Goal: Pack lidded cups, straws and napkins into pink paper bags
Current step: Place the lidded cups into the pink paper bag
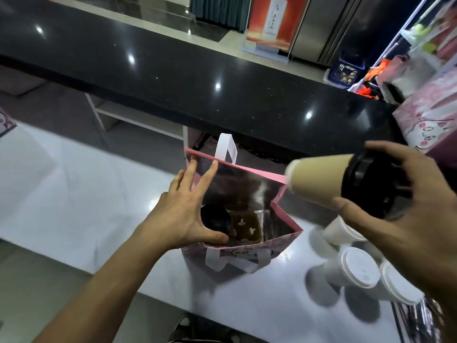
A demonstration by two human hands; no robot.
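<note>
One black-lidded cup [215,217] already sits inside the pink bag [279,240]. The left hand [184,206] spreads flat, holding the bag open, while the right hand [405,201] grips a tan cup [319,178] just above the bag. Three white-lidded cups [356,267] wait beside the bag; no straws or napkins show.

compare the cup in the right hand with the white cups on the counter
The tan cup has a black lid and lies tilted on its side in the right hand, above the pink bag. The white cups have white lids and rest on the counter, untouched. All are lidded paper cups.
</note>
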